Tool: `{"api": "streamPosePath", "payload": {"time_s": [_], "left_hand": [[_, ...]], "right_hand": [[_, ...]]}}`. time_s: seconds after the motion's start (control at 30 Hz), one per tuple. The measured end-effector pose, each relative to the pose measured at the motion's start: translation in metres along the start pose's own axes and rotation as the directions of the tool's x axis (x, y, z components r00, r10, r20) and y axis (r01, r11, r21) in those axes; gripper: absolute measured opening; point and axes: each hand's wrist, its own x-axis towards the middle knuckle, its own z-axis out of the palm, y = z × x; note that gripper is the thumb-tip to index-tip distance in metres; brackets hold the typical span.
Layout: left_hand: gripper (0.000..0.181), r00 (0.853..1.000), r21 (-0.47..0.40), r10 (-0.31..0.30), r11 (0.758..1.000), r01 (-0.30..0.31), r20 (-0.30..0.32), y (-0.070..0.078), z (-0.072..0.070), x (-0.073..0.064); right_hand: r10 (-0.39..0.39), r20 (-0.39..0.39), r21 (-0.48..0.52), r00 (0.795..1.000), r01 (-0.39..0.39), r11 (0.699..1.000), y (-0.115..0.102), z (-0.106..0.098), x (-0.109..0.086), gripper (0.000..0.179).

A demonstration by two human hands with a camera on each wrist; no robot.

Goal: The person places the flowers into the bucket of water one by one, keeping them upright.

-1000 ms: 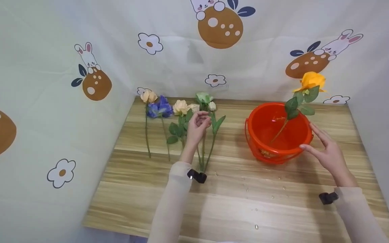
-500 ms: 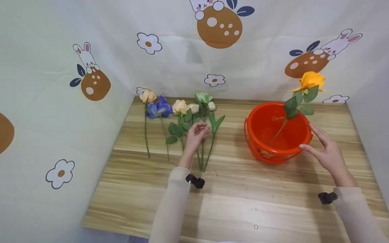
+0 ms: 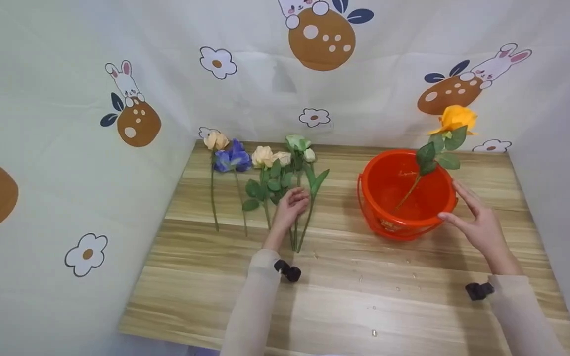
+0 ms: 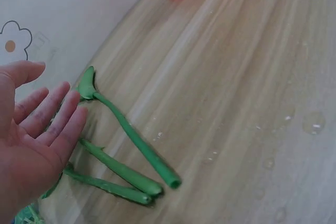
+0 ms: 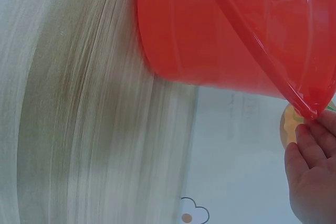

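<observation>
My left hand point(image 3: 291, 205) hovers over the stems of the flowers in the middle, its fingers loosely bent with nothing between them. In the left wrist view that hand point(image 4: 39, 140) is palm up beside several cut green stem ends point(image 4: 139, 140). A green rose point(image 3: 297, 143), a white tulip point(image 3: 309, 155) and two peach roses point(image 3: 263, 156) lie beyond it. My right hand point(image 3: 485, 230) touches the right rim of a red bucket point(image 3: 379, 225) with spread, fairly straight fingers. One yellow rose point(image 3: 457, 118) leans inside the bucket, its bloom above the rim.
Further left on the wooden table point(image 3: 191, 282) lie a purple-blue flower point(image 3: 234, 157) and another peach rose point(image 3: 216, 141). Water drops point(image 3: 374, 333) dot the table's front. A printed cloth point(image 3: 255, 94) hangs behind and at both sides. The bucket's handle hangs down in front.
My left hand has drawn back toward me, from near the blooms to lower along the stems. The right hand, the bucket and the flowers have stayed put.
</observation>
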Motion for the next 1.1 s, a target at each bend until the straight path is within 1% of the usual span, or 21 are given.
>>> {"api": "streamPosePath", "payload": {"time_s": [0.1, 0.13, 0.2, 0.23, 0.27, 0.33, 0.4, 0.53, 0.67, 0.77, 0.8, 0.93, 1.0, 1.1], "left_hand": [[0.049, 1.0, 0.08, 0.003, 0.997, -0.002, -0.012, -0.006, 0.0, 0.0], [0.048, 1.0, 0.125, 0.008, 0.992, -0.006, -0.019, -0.007, 0.0, 0.0], [0.045, 0.999, 0.225, 0.006, 0.974, 0.003, -0.039, -0.008, 0.001, 0.0], [0.044, 0.999, 0.282, 0.005, 0.959, 0.009, -0.047, -0.007, 0.001, 0.0], [0.042, 0.999, 0.339, 0.003, 0.941, 0.015, -0.053, -0.007, 0.002, 0.0], [0.04, 0.998, 0.445, 0.003, 0.895, 0.028, -0.068, -0.005, 0.004, 0.002], [0.038, 0.996, 0.523, -0.008, 0.851, 0.052, -0.087, -0.001, 0.007, 0.003], [0.039, 0.991, 0.632, -0.002, 0.77, 0.089, -0.137, 0.004, 0.016, 0.006], [0.039, 0.983, 0.689, -0.036, 0.708, 0.153, -0.181, 0.009, 0.025, 0.007], [0.032, 0.979, 0.736, -0.063, 0.651, 0.187, -0.194, 0.011, 0.028, 0.006], [0.029, 0.978, 0.754, -0.067, 0.627, 0.194, -0.196, 0.012, 0.029, 0.005], [0.017, 0.979, 0.821, -0.054, 0.537, 0.193, -0.195, 0.012, 0.032, 0.003], [0.014, 0.979, 0.846, -0.047, 0.496, 0.194, -0.197, 0.012, 0.035, 0.003], [0.013, 0.982, 0.885, -0.021, 0.43, 0.176, -0.185, 0.012, 0.039, 0.006]], "right_hand": [[0.004, 0.001, -0.008, 1.0, -0.004, 1.0, -0.001, -0.001, 0.001, 0.076], [0.004, 0.003, -0.009, 1.0, -0.004, 1.0, -0.002, -0.001, 0.001, 0.076], [-0.001, 0.003, -0.015, 1.0, 0.001, 1.0, -0.004, -0.001, 0.001, 0.076], [-0.008, 0.002, -0.011, 1.0, 0.008, 1.0, -0.004, -0.002, 0.001, 0.076], [-0.015, -0.002, -0.01, 1.0, 0.015, 1.0, -0.005, -0.002, 0.0, 0.076], [-0.032, -0.008, 0.003, 0.999, 0.032, 0.999, -0.006, -0.002, 0.0, 0.077], [-0.04, -0.011, 0.01, 0.999, 0.04, 0.999, -0.006, -0.002, 0.0, 0.077], [-0.027, -0.006, 0.013, 1.0, 0.027, 1.0, -0.004, -0.003, 0.001, 0.077], [-0.007, 0.004, 0.006, 1.0, 0.007, 1.0, -0.001, -0.005, 0.001, 0.075], [0.001, 0.013, 0.01, 1.0, -0.001, 1.0, -0.001, -0.004, 0.0, 0.075], [0.0, 0.015, 0.013, 1.0, -0.001, 1.0, 0.0, -0.003, 0.0, 0.075], [-0.005, 0.015, 0.009, 1.0, 0.005, 1.0, 0.001, -0.002, -0.001, 0.075], [-0.01, 0.009, 0.005, 1.0, 0.01, 1.0, 0.001, -0.002, -0.001, 0.075], [-0.011, 0.005, 0.0, 1.0, 0.011, 1.0, 0.001, -0.002, 0.0, 0.075]]}}
